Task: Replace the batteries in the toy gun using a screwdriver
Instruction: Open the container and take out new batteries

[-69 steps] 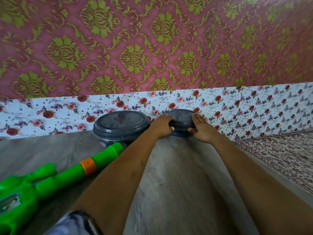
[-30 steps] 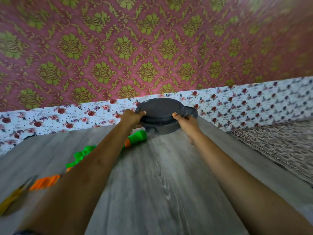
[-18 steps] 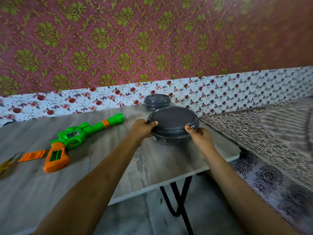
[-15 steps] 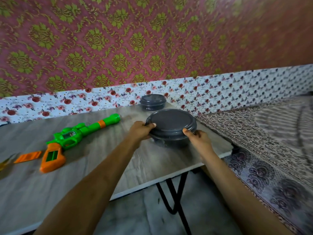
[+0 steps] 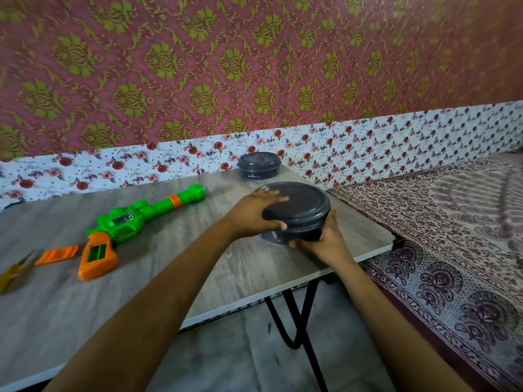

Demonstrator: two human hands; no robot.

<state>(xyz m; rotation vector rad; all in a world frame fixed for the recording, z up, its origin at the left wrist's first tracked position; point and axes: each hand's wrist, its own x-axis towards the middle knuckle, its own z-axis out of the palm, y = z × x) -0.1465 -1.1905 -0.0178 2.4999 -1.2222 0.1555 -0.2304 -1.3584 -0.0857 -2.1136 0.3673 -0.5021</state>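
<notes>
A large dark grey lidded container is held just above the right part of the table. My left hand lies over the lid's left rim, thumb under the edge. My right hand cups the container's near right side from below. The green and orange toy gun lies on the table to the left, its battery slot in the orange grip showing open. An orange cover piece lies beside the grip. A yellow-handled tool, blurred, rests at the far left edge.
A smaller dark grey lidded container stands at the table's far right corner by the floral wall. The grey wood-look table ends just right of my hands, with black legs below. A patterned bedspread lies to the right.
Both hands went from the small container to the large one and brought it toward me and to the right. My left hand now lies over the lid, my right hand under the base.
</notes>
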